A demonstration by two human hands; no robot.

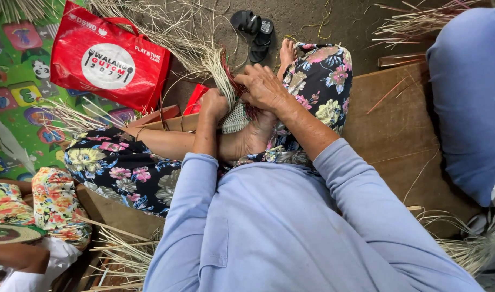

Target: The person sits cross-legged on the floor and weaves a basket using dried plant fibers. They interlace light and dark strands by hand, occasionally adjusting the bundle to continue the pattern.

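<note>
I sit cross-legged on a wooden bench [399,135] in a pale blue long-sleeved top and floral trousers. My left hand [214,104] grips a small pale woven piece [235,119] that rests against my foot. My right hand [265,86] is closed over the loose ends of the straw strands [218,67] and a few dark red strips that rise from the weave. The strands fan out away from me toward the floor. Both hands are close together, almost touching.
A red shopping bag [109,57] lies at the upper left on a colourful play mat [15,92]. Black sandals [254,30] sit on the floor ahead. Another person in blue [469,97] sits at the right; someone in floral clothes [55,205] is at the lower left. Straw bundles [123,254] lie around.
</note>
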